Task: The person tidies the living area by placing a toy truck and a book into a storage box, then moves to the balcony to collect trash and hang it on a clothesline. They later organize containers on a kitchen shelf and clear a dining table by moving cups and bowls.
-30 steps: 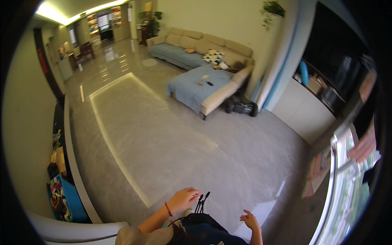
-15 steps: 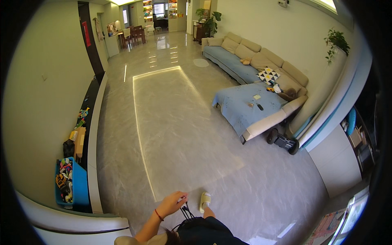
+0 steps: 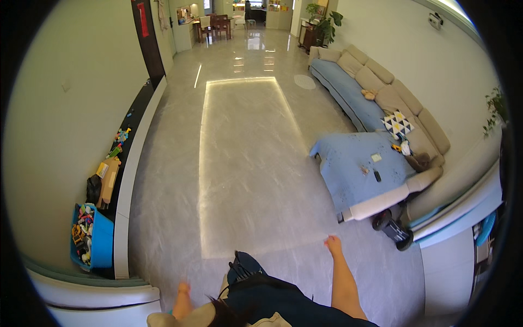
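Observation:
My left hand [image 3: 184,286] hangs low at my left side, small and smeared by motion, so its fingers cannot be made out. My right hand [image 3: 332,243] is swung forward on a bent arm, over the grey floor in front of the sofa's near end. Its fingers look curled in, and nothing shows in them. Between the hands is my dark clothing [image 3: 272,291], with black cords hanging at its front. Neither hand touches any of the furniture.
A glossy floor [image 3: 250,174] with a strip of light stretches ahead. On the left, a low ledge [image 3: 139,158] holds a blue toy bin [image 3: 102,240] and cardboard [image 3: 110,180]. On the right stand a beige sofa [image 3: 376,210] with blue covers and a black wheeled board [image 3: 393,230].
My left hand has dropped from in front of my body, by the cords, down to my left side. The right arm has come into view. The whole view has turned left and moved forward.

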Motion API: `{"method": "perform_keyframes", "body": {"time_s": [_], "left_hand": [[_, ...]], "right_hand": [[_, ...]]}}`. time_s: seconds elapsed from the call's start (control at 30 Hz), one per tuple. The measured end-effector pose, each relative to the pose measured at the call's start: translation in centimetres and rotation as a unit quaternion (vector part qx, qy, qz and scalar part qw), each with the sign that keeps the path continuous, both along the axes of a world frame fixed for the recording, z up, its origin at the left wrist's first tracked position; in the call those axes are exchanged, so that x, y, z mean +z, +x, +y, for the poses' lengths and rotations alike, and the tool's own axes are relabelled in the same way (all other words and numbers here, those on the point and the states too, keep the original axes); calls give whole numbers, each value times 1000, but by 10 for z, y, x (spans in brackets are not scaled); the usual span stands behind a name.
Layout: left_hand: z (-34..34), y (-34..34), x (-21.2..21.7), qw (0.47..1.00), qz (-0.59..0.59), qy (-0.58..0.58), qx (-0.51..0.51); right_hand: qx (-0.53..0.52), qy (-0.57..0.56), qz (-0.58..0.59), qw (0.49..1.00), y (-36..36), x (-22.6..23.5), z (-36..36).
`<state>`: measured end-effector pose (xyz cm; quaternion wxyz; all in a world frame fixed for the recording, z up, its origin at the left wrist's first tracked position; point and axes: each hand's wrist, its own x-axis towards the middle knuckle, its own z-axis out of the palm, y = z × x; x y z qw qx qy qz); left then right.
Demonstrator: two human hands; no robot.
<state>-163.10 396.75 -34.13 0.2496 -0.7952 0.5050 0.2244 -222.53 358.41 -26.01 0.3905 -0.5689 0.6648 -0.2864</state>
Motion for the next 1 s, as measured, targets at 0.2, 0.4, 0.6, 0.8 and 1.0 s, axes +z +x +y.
{"method": "perform_keyframes", "body": {"time_s": [0.2,0.4,0.6,0.8,1.0], "left_hand": [[-17,-2,-2,948,160,125,244],[-196,78,-9,979,136,97,113],[-533,189,46,730,307,-395,466],[-786,229,108,771,365,-438,283],[-869,300,7,925,242,-241,169]], "right_hand": [[149,23,-239,959,205,122,-190],[229,41,34,972,236,11,-294],[180,324,252,894,139,-105,-280],[487,139,374,777,165,-94,-294],[232,346,239,877,274,-93,-533]]}}
